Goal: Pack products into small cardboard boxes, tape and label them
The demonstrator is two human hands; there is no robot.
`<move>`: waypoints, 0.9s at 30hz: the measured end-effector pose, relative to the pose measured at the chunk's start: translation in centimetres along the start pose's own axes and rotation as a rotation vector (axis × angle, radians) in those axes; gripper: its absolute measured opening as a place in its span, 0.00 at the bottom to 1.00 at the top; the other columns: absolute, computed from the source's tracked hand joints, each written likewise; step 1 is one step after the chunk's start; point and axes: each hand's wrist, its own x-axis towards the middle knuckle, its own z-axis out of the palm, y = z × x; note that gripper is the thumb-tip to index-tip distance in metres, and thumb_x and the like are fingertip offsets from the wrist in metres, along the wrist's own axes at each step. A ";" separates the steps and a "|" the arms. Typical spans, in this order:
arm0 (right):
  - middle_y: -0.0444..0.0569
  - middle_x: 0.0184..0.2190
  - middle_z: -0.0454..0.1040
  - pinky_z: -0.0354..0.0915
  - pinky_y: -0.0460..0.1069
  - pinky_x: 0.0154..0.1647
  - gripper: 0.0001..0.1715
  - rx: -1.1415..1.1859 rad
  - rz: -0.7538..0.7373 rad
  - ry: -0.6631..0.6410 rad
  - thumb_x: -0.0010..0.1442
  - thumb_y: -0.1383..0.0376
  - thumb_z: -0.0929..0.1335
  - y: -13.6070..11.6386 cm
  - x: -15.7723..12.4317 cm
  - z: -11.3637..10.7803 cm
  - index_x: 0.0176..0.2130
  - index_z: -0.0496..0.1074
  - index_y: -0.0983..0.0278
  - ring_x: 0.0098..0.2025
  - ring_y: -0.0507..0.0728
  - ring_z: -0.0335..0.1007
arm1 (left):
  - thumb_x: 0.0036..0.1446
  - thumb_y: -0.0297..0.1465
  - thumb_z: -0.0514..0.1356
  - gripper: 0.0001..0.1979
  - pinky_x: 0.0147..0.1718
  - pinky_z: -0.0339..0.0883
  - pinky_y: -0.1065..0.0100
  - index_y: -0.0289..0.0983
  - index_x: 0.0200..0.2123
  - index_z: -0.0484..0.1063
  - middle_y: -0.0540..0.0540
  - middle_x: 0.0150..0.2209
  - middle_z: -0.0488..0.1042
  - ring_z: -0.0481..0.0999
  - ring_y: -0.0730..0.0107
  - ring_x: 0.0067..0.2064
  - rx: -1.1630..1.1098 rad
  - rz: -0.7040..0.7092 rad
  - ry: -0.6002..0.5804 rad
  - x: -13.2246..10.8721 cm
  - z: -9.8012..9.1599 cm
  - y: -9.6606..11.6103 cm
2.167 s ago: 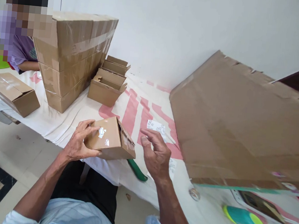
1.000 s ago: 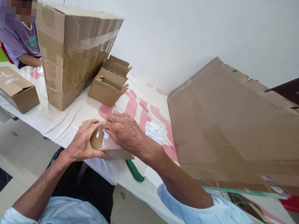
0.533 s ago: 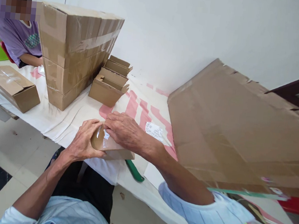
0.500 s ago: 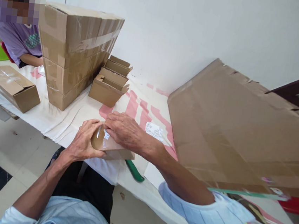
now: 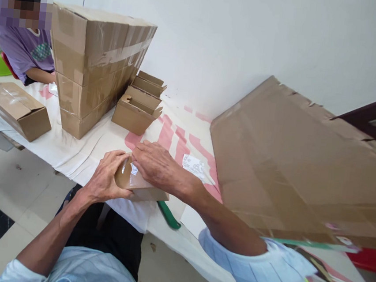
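A small cardboard box with shiny clear tape on top lies at the near edge of the cloth-covered table. My left hand grips its left end, thumb on the near side and fingers over the far side. My right hand rests on the top, its fingers bent and pressed together near the tape; what they pinch, if anything, is hidden. Just right of the box lies a green handle. Behind my right wrist is a printed paper slip.
Stacked taped cartons stand at the back left, with small open boxes beside them. A closed box sits far left. A large cardboard panel fills the right. Another person sits behind the stack.
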 end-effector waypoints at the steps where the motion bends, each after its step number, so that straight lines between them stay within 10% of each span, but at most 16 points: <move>1: 0.53 0.38 0.74 0.60 0.54 0.45 0.14 0.026 -0.005 -0.004 0.71 0.74 0.60 -0.1 0.0 -0.1 0.38 0.71 0.63 0.41 0.60 0.65 | 0.38 0.36 0.79 0.51 0.66 0.63 0.37 0.43 0.67 0.66 0.34 0.64 0.68 0.66 0.35 0.67 -0.002 0.000 0.000 0.0 0.0 0.0; 19: 0.46 0.34 0.72 0.66 0.50 0.39 0.12 0.926 0.311 0.213 0.69 0.57 0.66 0.9 -3.5 -3.0 0.36 0.69 0.61 0.36 0.54 0.67 | 0.41 0.35 0.80 0.50 0.66 0.65 0.40 0.42 0.67 0.65 0.34 0.65 0.66 0.66 0.38 0.67 0.031 0.006 0.002 -0.3 -0.9 -0.5; 27: 0.45 0.32 0.72 0.67 0.51 0.42 0.14 0.942 0.543 0.512 0.68 0.54 0.69 4.9 -12.4 -0.7 0.36 0.71 0.61 0.36 0.55 0.68 | 0.49 0.42 0.76 0.44 0.64 0.69 0.41 0.42 0.66 0.66 0.35 0.67 0.67 0.68 0.40 0.68 0.060 0.010 0.024 -0.1 -2.1 -2.2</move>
